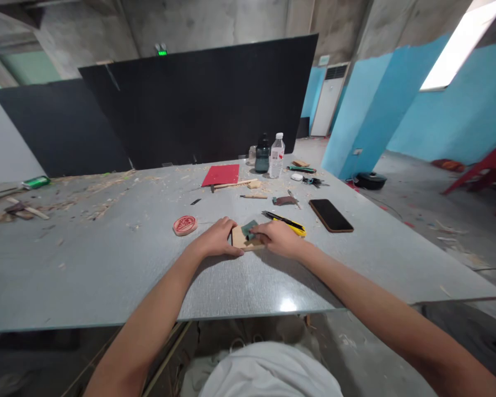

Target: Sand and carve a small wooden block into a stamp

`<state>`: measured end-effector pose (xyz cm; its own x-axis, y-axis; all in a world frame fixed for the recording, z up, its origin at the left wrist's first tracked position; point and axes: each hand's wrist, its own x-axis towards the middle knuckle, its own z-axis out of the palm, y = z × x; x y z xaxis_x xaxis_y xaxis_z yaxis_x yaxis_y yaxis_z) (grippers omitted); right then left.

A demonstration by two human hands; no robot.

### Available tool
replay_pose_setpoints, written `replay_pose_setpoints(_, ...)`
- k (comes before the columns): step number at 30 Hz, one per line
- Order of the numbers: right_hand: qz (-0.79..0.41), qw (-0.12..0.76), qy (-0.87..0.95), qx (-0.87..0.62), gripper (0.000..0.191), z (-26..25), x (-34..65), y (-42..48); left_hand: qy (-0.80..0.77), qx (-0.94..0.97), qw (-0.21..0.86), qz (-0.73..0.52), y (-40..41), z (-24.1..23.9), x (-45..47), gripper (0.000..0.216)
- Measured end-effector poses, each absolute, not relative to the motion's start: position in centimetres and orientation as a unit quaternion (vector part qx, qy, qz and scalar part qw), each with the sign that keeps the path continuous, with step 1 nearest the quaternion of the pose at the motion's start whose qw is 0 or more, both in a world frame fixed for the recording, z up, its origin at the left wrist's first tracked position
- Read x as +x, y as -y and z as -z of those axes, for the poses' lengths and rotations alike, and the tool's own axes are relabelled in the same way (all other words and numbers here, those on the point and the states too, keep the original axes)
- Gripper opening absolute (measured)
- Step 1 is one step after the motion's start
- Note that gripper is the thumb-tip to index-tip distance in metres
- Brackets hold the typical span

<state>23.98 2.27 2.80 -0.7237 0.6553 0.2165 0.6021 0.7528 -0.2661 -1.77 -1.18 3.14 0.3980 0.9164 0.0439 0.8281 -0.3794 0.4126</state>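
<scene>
A small flat wooden block (240,238) lies on the grey table (107,264) in front of me. My left hand (217,238) is curled against the block's left edge and holds it down. My right hand (278,238) pinches a small green piece, perhaps sandpaper (249,228), against the block's top. A yellow and black utility knife (287,223) lies just behind my right hand. A round red carved disc (185,225) sits to the left of my left hand.
A black phone (330,215) lies to the right. Further back are a red sheet (221,175), a dark bottle (262,155), a clear water bottle (276,156), wooden sticks and small tools. Wood shavings litter the left side. Black panels stand behind the table.
</scene>
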Motion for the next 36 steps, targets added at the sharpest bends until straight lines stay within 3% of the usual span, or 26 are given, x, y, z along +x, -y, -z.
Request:
replay_pose_setpoints(4,-0.140,0.161,0.934,-0.287,0.036,-2.9,23.6,-1.7,-0.522,0.825,0.162,-0.141,1.0,-2.9,-1.8,0.066)
replay_pose_setpoints(9,-0.085,0.171,0.898,-0.396,0.037,-3.0,24.2,-2.9,-0.537,0.817,0.167,-0.126,1.0,-3.1,-1.8,0.070)
replay_pose_setpoints(16,-0.135,0.155,0.937,-0.284,0.036,-3.1,23.4,-1.3,-0.522,0.827,0.156,-0.139,0.9,-3.0,-1.8,0.063)
replay_pose_setpoints(22,-0.057,0.152,0.900,-0.406,0.034,-2.9,24.3,-3.0,-0.535,0.819,0.168,-0.126,1.1,-3.2,-1.7,0.068)
replay_pose_setpoints(28,-0.101,0.130,0.943,-0.290,0.038,-3.3,23.5,-1.0,-0.526,0.822,0.169,-0.138,1.0,-3.0,-1.7,0.068)
replay_pose_setpoints(36,-0.067,0.136,0.911,-0.384,0.038,-3.6,24.2,-2.0,-0.535,0.817,0.170,-0.129,1.3,-3.4,-1.7,0.068)
